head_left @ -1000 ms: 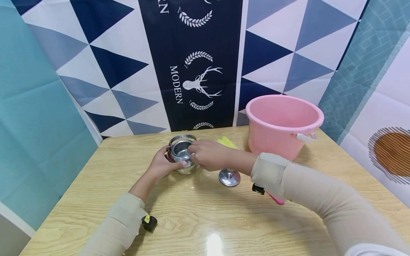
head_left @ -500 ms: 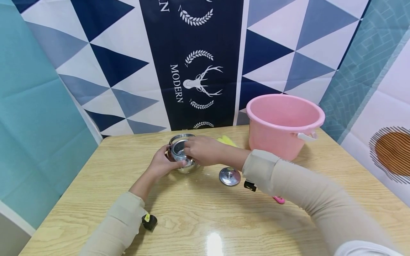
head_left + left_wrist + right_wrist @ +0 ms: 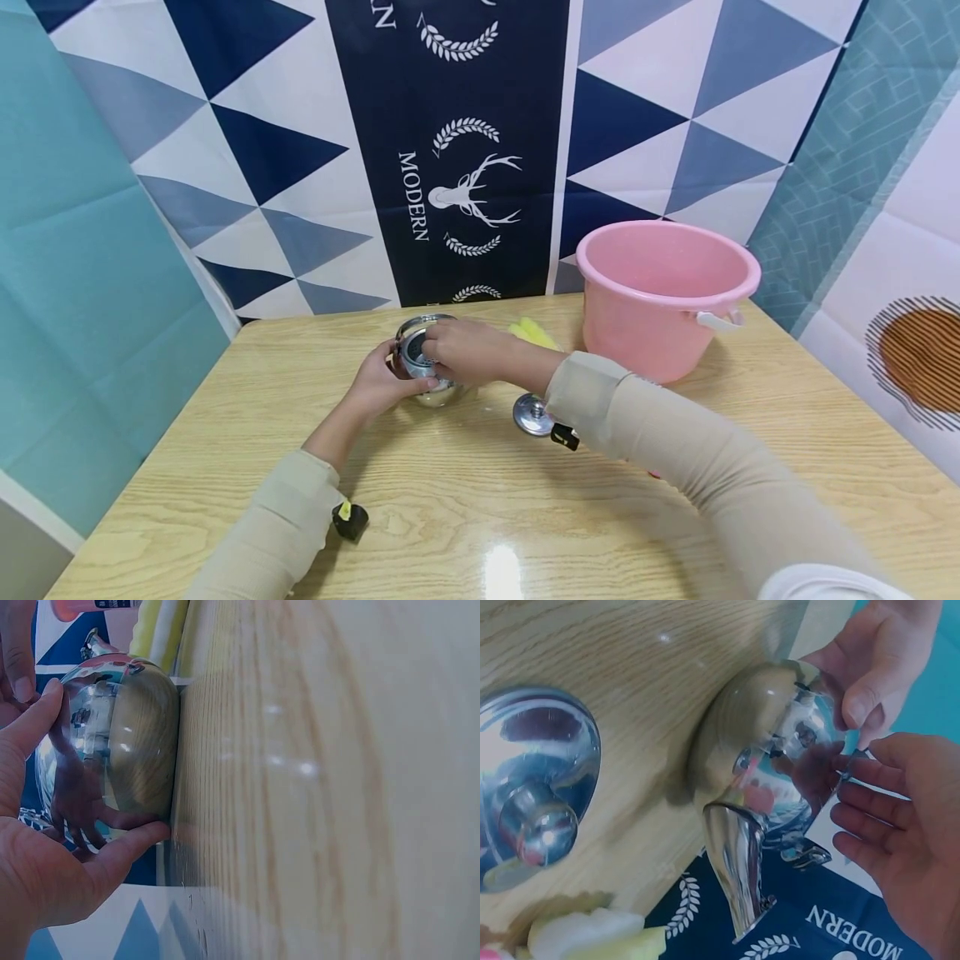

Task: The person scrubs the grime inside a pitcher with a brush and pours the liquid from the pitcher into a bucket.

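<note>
A shiny steel teapot (image 3: 437,395) stands on the wooden table with its lid off. Inside its mouth shows a perforated strainer (image 3: 414,343). My left hand (image 3: 377,385) grips the pot's left side, thumb in front and fingers round the back. My right hand (image 3: 474,350) is over the mouth from the right, thumb and fingertips pinching at the strainer's rim; it covers part of the opening. In the right wrist view the curved spout (image 3: 735,862) points away from the table's front. The round steel lid (image 3: 529,414) lies right of the pot, knob up, partly behind my right wrist.
A pink bucket (image 3: 667,333) with a white handle stands at the back right. A yellow and white soft item (image 3: 534,332) lies behind my right forearm. A bit of something pink (image 3: 655,474) shows under the right sleeve. Patterned cloth hangs along the table's back edge.
My right hand has shifted left across the teapot's mouth, and its forearm now covers part of the lid and most of the pink item. The left hand and pot stay put.
</note>
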`<state>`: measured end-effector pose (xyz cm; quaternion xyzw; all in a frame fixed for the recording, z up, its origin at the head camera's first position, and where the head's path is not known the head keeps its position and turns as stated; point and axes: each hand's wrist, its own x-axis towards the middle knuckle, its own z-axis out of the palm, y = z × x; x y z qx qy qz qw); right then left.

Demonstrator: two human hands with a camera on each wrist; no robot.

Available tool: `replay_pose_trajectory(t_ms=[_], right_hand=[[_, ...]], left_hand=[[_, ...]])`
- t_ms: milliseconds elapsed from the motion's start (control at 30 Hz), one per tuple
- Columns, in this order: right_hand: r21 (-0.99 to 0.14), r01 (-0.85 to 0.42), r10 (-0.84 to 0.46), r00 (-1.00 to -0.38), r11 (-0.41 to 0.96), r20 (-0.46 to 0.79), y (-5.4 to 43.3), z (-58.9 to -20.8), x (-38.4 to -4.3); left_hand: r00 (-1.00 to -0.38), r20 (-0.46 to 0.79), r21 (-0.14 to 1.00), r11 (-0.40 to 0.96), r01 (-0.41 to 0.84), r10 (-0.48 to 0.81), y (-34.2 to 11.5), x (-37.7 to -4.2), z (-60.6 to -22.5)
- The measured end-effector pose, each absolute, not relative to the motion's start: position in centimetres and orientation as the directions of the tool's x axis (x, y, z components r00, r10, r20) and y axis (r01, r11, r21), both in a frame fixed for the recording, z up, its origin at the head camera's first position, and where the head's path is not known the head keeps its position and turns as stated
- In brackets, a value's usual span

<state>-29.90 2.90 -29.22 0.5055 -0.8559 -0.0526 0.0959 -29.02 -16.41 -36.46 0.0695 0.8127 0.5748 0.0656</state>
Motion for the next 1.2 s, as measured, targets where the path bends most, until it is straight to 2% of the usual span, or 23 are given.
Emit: replay_pose_trajectory(t_ms=[267,600,933,1067,1200], right_hand=[[0.117,-0.854,-0.862,-0.503,0.507,0.068,2.4,-30.0,-30.1],[0.003,-0.818,-0.817,-0.575,0.576,0.027,1.9,-30.2,-30.1],[-0.023,-0.808,-0.806,-0.588,0.588,0.068,1.9,-30.1,-30.1],[-0.005,-0.797,-0.795,-0.602,0.604,0.076,1.8,-30.2,-30.1],[0.033,-0.806,-0.803,-0.585,0.591,0.113,1.9,-30.3,-30.2]], left_hand=[[-0.981,0.005,0.937,0.340,0.073,0.195,-16.4,-29.1,-36.3],[-0.980,0.012,0.938,0.338,0.080,0.198,-16.4,-29.0,-36.2],[-0.979,-0.018,0.946,0.321,0.049,0.202,-16.5,-28.9,-36.3],[-0.980,-0.036,0.940,0.338,0.033,0.197,-16.6,-28.8,-36.2],[-0.980,-0.044,0.939,0.343,0.025,0.194,-16.6,-28.9,-36.2]])
